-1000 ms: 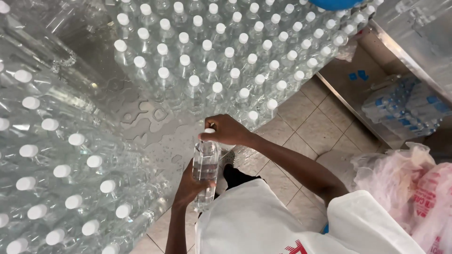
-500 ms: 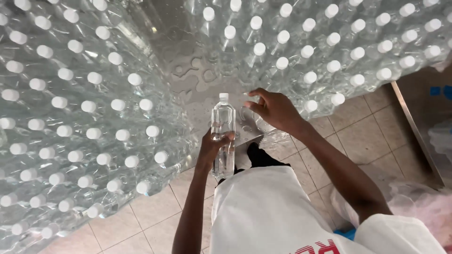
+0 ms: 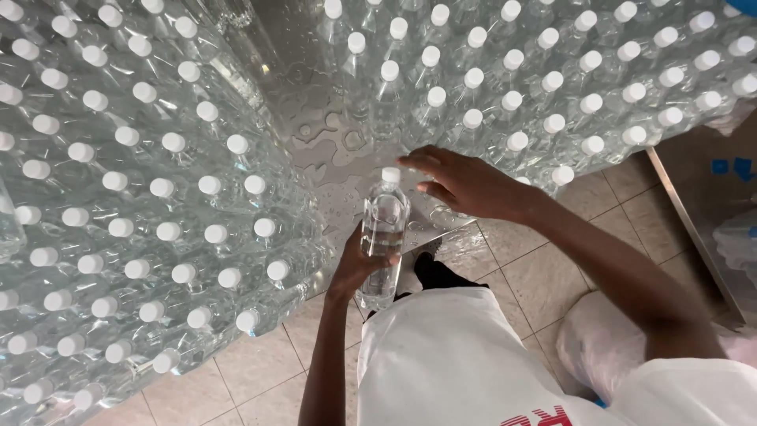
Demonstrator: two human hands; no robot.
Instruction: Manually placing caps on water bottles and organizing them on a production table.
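Observation:
My left hand [image 3: 356, 267] grips a clear plastic water bottle [image 3: 383, 237] with a white cap, held upright in front of my white shirt. My right hand [image 3: 465, 183] hovers just right of the bottle's cap with fingers spread, holding nothing. Its fingertips are close to the cap and reach over the wet metal table [image 3: 327, 142]. Many capped bottles crowd that table on the left [image 3: 158, 189] and at the right [image 3: 512, 79].
A wet bare strip of the table runs between the two bottle groups. Beige floor tiles [image 3: 260, 371] lie below. A metal frame edge [image 3: 694, 229] stands at the right, with a white bag [image 3: 599, 347] near my right arm.
My right hand has come off the far bottles and drawn back toward the held bottle's cap. The left hand still holds the bottle upright. The view has shifted slightly.

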